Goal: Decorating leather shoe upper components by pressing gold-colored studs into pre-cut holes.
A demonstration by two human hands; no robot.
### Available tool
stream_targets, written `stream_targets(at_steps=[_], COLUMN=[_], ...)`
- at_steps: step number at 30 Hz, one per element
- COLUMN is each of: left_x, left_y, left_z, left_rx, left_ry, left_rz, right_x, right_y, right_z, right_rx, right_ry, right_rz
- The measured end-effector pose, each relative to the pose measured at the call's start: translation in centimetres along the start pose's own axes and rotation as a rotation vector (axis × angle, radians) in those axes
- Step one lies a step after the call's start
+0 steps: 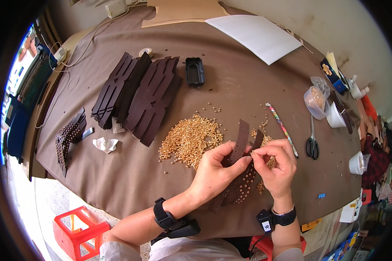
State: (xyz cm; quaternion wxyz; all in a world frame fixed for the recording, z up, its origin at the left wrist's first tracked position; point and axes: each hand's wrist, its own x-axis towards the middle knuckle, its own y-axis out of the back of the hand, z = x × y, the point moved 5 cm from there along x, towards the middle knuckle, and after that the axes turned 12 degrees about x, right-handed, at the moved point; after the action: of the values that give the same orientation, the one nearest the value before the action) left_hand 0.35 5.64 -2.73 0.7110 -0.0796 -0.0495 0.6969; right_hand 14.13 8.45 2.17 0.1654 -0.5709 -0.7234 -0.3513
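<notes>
My left hand [214, 173] is closed round a dark brown leather piece [241, 141] cut into strips, its thumb pressed along one strip. Rows of gold studs [247, 179] show on the part hanging below my fingers. My right hand [275, 167] pinches thumb and forefinger together at the edge of a strip, close to the left thumb tip. Whatever lies in that pinch is too small to make out. A heap of gold beads or stud heads [191, 139] spreads on the table left of the leather. More small gold parts [260, 188] lie partly hidden behind my right hand.
Stacks of slit leather pieces [150, 100] lie at the far left, beside a black tray [194, 71]. A studded piece [69, 138] and crumpled paper [105, 145] sit further left. At right are a patterned pencil [282, 128], scissors [312, 145] and plastic tubs [316, 102].
</notes>
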Motion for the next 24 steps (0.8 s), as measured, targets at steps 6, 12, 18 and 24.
stream_targets(at_steps=[6, 12, 18, 24], left_x=[-0.1, -0.1, -0.2, -0.5], left_y=[0.3, 0.2, 0.3, 0.3], left_z=[0.0, 0.8, 1.1, 1.6], left_rx=[0.132, 0.413, 0.370, 0.461], left_ry=[-0.079, -0.226, -0.260, -0.321], left_rz=[0.024, 0.049, 0.091, 0.125], right_x=[0.1, -0.7, -0.8, -1.1], right_y=[0.0, -0.5, -1.0, 0.0], right_z=[0.5, 1.7, 1.3, 1.4], right_rx=[0.084, 0.463, 0.635, 0.478], right_ry=[-0.113, -0.357, -0.440, -0.379], right_rz=[-0.049, 0.011, 0.092, 0.096])
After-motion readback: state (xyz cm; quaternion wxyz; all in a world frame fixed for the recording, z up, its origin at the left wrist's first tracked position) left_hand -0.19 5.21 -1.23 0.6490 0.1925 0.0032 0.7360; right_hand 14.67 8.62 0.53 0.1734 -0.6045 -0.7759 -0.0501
